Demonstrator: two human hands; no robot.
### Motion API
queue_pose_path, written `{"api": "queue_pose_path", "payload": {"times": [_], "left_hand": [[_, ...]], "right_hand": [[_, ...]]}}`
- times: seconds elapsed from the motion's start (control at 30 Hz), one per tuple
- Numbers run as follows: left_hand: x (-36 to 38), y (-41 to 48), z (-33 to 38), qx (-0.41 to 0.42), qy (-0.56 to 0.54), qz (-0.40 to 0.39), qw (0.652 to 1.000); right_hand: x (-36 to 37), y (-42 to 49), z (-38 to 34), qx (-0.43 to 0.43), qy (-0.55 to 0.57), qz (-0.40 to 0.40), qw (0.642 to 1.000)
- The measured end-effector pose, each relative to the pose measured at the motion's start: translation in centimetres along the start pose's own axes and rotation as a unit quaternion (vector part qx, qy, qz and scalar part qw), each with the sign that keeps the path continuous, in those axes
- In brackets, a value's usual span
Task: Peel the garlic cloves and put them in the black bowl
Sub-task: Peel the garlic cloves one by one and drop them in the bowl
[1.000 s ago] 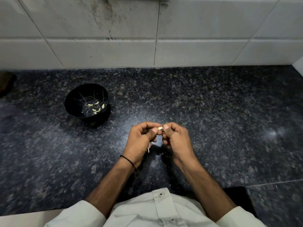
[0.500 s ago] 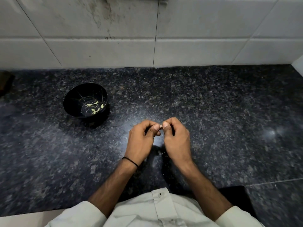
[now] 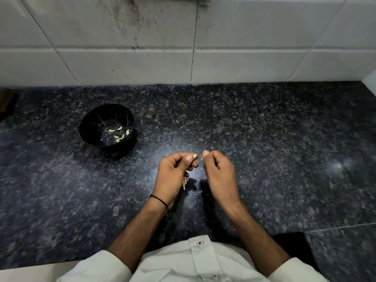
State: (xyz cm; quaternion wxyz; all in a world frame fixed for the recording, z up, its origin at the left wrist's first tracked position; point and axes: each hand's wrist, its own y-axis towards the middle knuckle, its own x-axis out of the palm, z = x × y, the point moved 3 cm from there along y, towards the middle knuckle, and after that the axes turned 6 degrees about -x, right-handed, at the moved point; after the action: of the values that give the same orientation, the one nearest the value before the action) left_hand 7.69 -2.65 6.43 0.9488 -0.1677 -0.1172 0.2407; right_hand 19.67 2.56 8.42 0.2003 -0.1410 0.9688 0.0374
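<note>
From my end, the pale tiled wall (image 3: 142, 64) fills the top of the view, stained in dark streaks near its upper middle. Below it the dark speckled counter (image 3: 264, 139) runs the full width and shines under the light in front of the person. A white buttoned shirt (image 3: 183, 261) and two bare forearms come in from the bottom edge.

The black bowl (image 3: 91, 137) stands on the counter to the left of the hands and well apart from them. Several peeled cloves (image 3: 119, 136) lie in its bottom, toward its right side.

I see the left hand (image 3: 173, 176) held over the counter with its fingers curled. Thumb and forefinger pinch a garlic clove (image 3: 195, 156) at its tip. The right hand (image 3: 219, 176) sits just beside it, a small gap between them. Its fingers are curled too, with the thumb tip set against the forefinger. I cannot tell whether it holds a scrap of skin or nothing at all.

Pale strips of garlic skin (image 3: 184, 183) hang from the lower fingers of the left hand. A thin black band (image 3: 159, 200) circles the left wrist.
</note>
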Motion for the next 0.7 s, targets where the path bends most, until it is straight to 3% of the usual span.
{"api": "queue_pose_path", "payload": {"times": [0.3, 0.4, 0.7], "left_hand": [[-0.2, 0.3, -0.3, 0.085, 0.146, 0.025, 0.985], [0.0, 0.1, -0.3, 0.085, 0.128, 0.034, 0.988], [0.9, -0.4, 0.0, 0.072, 0.035, 0.035, 0.996]], "right_hand": [[0.1, 0.0, 0.4, -0.017, 0.057, -0.029, 0.998], [0.1, 0.0, 0.8, -0.021, 0.066, -0.042, 0.997], [-0.2, -0.2, 2.0, 0.030, 0.132, 0.023, 0.990]]}}
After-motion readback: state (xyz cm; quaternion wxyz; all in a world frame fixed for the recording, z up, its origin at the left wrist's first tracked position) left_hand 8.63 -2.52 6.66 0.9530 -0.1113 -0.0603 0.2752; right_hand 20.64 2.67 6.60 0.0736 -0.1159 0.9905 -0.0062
